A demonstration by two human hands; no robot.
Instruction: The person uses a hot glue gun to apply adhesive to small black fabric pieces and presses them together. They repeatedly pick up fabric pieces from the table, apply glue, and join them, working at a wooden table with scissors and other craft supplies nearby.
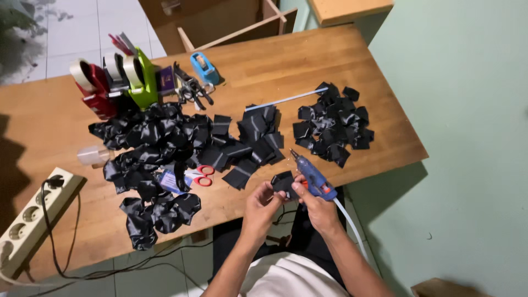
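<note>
Your right hand (318,206) is closed around the blue glue gun (312,177), its nozzle pointing up and away from you. Your left hand (260,204) pinches a small black ribbon piece (283,182) just left of the gun, at the near edge of the wooden table (330,66). Beyond the gun lie loose black ribbon squares (334,124); red-handled scissors (202,176) sit well to its left.

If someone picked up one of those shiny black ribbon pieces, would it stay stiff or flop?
Probably flop: the black ribbon pieces lie creased and curled in a loose heap. They look thin, so likely very light. Their glossy surface suggests they may slip between fingers.
</note>
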